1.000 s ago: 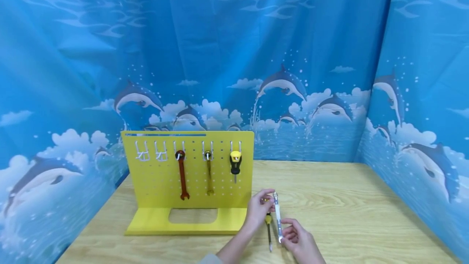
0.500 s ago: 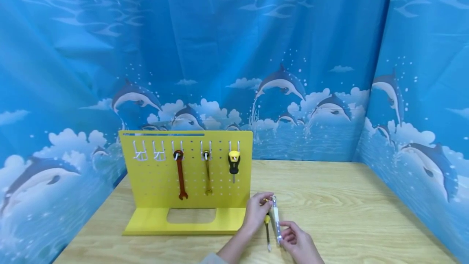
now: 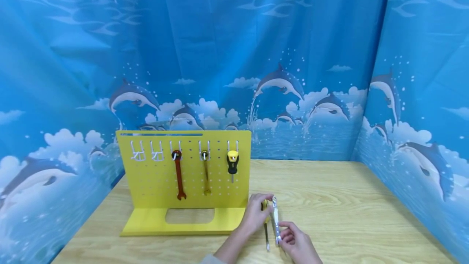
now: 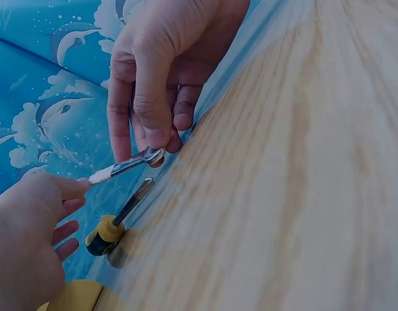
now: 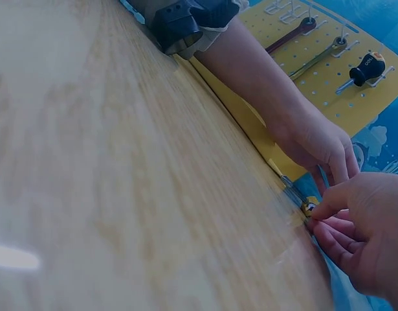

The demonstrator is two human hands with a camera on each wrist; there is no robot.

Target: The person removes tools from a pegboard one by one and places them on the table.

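Observation:
A silver wrench [image 3: 276,219] with a white middle is held between both hands, over the table to the right of the yellow pegboard. My left hand [image 3: 254,214] pinches its far end between thumb and forefinger. The near end is pinched by my right hand [image 3: 297,243], whose thumb covers part of it in the left wrist view [image 4: 156,78]. Just left of the wrench a screwdriver [image 3: 267,235] with a yellow and black handle lies on the table. From the head, the left hand partly hides that handle; the left wrist view shows it plainly [image 4: 107,232].
The yellow pegboard stand [image 3: 146,182] carries a red wrench [image 3: 179,176], a brass-coloured wrench [image 3: 206,174] and a short screwdriver [image 3: 232,163] on hooks. Two more white hooks [image 3: 156,152] bear nothing. Behind the wooden table [image 3: 351,207] hangs a blue dolphin curtain [image 3: 205,52].
Both hands have lowered slightly with the wrench between them, keeping their pinch at its two ends. The head view has shifted a little.

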